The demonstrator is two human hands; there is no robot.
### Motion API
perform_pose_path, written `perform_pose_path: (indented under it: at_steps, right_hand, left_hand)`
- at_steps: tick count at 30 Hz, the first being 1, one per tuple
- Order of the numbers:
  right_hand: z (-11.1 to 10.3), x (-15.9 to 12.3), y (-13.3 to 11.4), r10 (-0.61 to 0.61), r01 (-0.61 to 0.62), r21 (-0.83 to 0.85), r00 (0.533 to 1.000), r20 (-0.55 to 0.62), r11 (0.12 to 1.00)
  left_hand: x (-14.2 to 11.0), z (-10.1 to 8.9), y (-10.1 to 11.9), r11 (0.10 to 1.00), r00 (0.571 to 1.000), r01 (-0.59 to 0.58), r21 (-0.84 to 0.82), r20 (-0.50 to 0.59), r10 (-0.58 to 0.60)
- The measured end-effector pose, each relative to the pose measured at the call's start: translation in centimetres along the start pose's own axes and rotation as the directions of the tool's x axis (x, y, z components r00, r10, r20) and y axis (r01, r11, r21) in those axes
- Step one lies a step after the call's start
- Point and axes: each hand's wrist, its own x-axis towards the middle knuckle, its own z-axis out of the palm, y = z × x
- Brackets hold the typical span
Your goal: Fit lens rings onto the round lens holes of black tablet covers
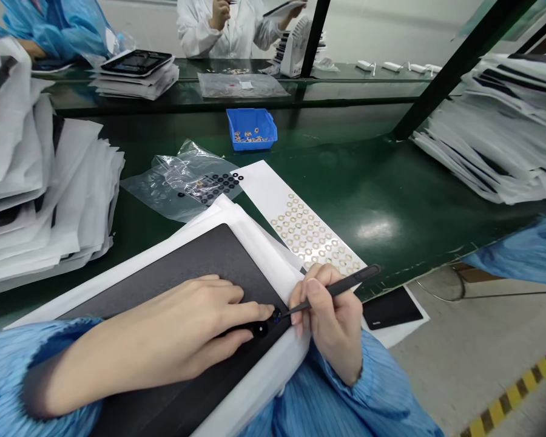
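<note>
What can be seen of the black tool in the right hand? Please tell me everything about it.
The tool is black, slim and straight, with a wider handle that narrows to a fine point. It looks smooth, of plastic or coated metal. The fingers of the right hand hold it at a slant, its handle end sticking out beyond them. Its tip is beside the left hand's index finger, over the dark panel; contact there is unclear.

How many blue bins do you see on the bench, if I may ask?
1: the blue bin stands on the green bench, beyond the white sheet; the stacks might hide others.
</note>
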Motion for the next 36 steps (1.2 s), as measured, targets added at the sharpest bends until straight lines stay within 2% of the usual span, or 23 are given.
perform_pose_path:
  at_steps: [3, 16, 20, 28, 33, 36]
  right_hand:
    - [-0.2, -0.1, 0.2, 0.05, -0.049, 0.057, 0.999, -0.022, 0.997]
    - [0.2, 0.3, -1.0, 0.02, -0.025, -0.13, 0.999, -0.035, 0.991]
    - [0.1, 0.3, -1.1, 0.018, -0.022, -0.163, 0.999, -0.027, 0.986]
    - [0.2, 0.3, -1.2, 0.001, -0.003, -0.155, 1.0, -0.016, 0.988]
    - [0.4, 0.4, -1.2, -0.026, 0.021, -0.171, 0.999, -0.023, 0.985]
    - [0.4, 0.3, -0.8, 0.0, -0.004, -0.118, 0.999, -0.034, 0.993]
  left_hand:
    - [-0.1, 0.0, 0.0, 1.0, 1.0, 0.001, -0.008, -0.002, -0.001]
    - [0.0, 0.1, -0.1, 1.0, 1.0, -0.006, 0.003, -0.004, 0.006]
    - [0.0, 0.1, -0.1, 1.0, 0.999, -0.02, -0.002, -0.035, 0.02]
    - [0.0, 0.1, -0.1, 1.0, 1.0, 0.008, -0.001, 0.013, -0.008]
    - [0.0, 0.1, 0.0, 1.0, 1.0, -0.003, -0.003, 0.002, 0.003]
    - [0.0, 0.0, 0.0, 1.0, 1.0, -0.003, -0.011, 0.001, 0.003]
